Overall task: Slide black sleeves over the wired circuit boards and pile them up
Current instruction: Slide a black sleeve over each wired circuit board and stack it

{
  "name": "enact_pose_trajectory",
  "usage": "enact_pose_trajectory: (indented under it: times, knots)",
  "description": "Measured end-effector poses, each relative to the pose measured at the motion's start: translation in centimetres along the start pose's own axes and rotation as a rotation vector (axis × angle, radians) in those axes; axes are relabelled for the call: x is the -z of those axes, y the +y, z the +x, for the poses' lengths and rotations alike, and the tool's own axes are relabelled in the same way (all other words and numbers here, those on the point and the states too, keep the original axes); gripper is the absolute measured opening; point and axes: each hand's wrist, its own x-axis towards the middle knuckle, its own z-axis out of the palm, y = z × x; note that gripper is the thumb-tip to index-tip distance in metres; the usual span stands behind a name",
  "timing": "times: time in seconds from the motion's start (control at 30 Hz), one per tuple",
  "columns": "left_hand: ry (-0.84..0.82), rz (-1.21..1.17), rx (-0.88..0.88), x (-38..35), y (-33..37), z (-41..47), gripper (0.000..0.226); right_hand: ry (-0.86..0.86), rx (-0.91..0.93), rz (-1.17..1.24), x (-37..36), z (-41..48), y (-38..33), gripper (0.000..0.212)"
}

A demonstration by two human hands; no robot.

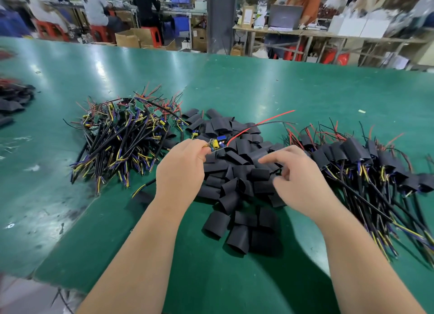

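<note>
Three heaps, each too dense to count: bare wired boards (122, 130) left, loose black sleeves (234, 173) centre, sleeved boards (364, 163) right. One circuit board (217, 146), with yellow and blue parts and red and black leads, is pinched in the left hand (180, 170) above the sleeves. The right hand (296, 180) reaches into them, grip unclear. Green table (305, 90), seated workers (96, 8) behind.

Black sleeves (237, 173) on green table (305, 97); red wire (263, 121), yellow-blue board (218, 144).
</note>
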Motion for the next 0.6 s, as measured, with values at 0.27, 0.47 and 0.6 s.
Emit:
enact_pose_trajectory:
  times: [0.27,0.47,0.6]
  knots:
    - [0.102,-0.076,-0.028,-0.2,-0.6,0.3,0.023,-0.359,0.331,-0.435,-6.2,1.3,-5.3,0.046]
    - [0.119,-0.119,-0.031,-0.2,-0.6,0.4,0.023,-0.37,0.333,-0.298,-6.5,2.7,-6.9,0.014]
    - [0.126,-0.121,-0.033,-0.2,-0.8,0.4,0.024,-0.325,0.282,-0.174,-5.7,2.6,-6.5,0.023]
